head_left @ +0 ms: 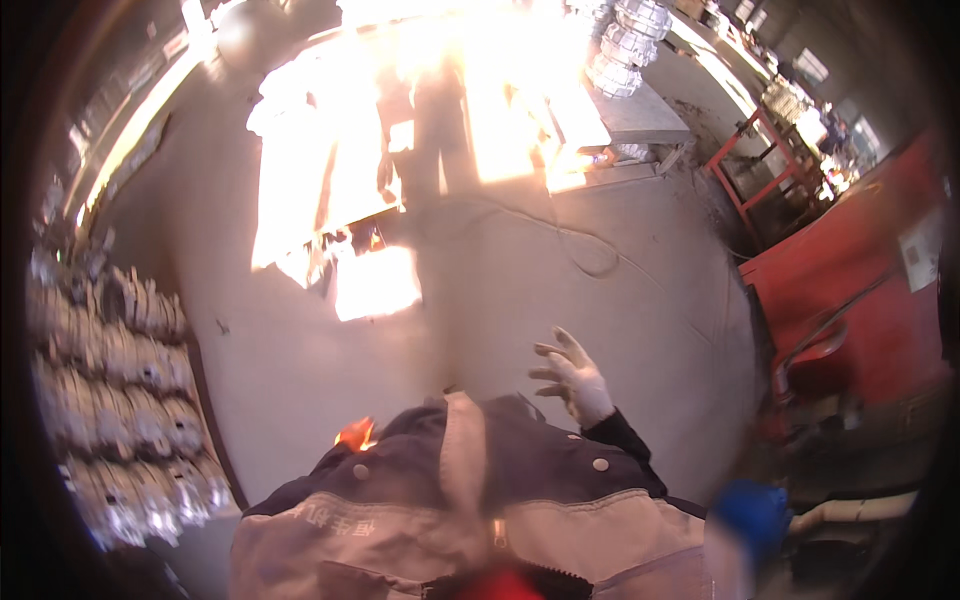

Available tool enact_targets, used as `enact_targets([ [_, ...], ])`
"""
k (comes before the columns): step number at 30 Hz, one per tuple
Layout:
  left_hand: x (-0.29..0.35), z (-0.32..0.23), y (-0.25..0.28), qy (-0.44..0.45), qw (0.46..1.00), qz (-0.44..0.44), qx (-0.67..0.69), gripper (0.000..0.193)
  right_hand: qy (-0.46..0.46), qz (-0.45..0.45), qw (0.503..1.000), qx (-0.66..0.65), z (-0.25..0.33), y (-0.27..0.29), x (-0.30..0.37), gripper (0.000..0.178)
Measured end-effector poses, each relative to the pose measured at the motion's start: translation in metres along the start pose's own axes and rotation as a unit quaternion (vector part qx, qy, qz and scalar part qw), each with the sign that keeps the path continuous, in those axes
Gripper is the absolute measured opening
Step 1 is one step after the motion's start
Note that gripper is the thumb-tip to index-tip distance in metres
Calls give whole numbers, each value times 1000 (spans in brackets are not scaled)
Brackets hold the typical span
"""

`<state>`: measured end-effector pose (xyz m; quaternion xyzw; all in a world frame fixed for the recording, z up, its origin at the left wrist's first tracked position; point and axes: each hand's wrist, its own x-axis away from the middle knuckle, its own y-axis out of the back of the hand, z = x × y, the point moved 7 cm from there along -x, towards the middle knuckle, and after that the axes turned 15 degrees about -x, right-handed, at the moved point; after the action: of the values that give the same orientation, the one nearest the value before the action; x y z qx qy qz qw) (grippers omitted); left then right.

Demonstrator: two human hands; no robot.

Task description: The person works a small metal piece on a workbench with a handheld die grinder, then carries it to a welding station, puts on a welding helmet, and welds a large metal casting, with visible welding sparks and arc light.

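My right hand (pixel 577 380), in a whitish work glove with a dark sleeve, is held out in front of my jacket (pixel 400 520). Its fingers are apart and bent a little, with nothing in them, above the grey floor (pixel 510 300). At the left side of the jacket a small orange, brightly lit patch (pixel 356 434) shows where my left arm is. Whether it is my left hand or something in it, I cannot make out; the fingers are hidden.
Rows of stacked metal castings (pixel 130 400) stand at the left. A red machine cabinet (pixel 850 290) is at the right. Silvery parts (pixel 628 45) are piled on a grey bench (pixel 640 118) far off. A thin cable (pixel 590 240) loops on the floor. Glaring sunlight washes out the far middle.
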<state>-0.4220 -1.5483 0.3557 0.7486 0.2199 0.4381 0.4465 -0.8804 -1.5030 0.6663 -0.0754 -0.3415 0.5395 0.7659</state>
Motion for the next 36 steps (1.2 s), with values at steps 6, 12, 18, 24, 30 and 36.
enact_targets([
  [6, -281, -18, 236, 134, 798, -43, 586, 34, -12, -92, 974, -208, 46, 39, -155, 43],
  [12, -402, 36, 300, -3, 930, -83, 358, 35, -122, -68, 932, -334, 137, 20, -383, 23],
  [18, -420, 86, 257, 342, 812, 89, 464, 35, -149, 88, 963, -207, 274, -96, -579, 30],
  [24, -526, 127, 301, 407, 766, 110, 486, 35, -133, 144, 966, -171, 325, -162, -750, 34],
  [30, -691, 207, 392, 431, 746, 116, 494, 36, -90, -48, 982, -161, 399, -132, -921, 21],
  [36, -941, 305, 627, 346, 752, -44, 559, 49, 83, -149, 982, 86, 458, -112, -1077, 33],
])
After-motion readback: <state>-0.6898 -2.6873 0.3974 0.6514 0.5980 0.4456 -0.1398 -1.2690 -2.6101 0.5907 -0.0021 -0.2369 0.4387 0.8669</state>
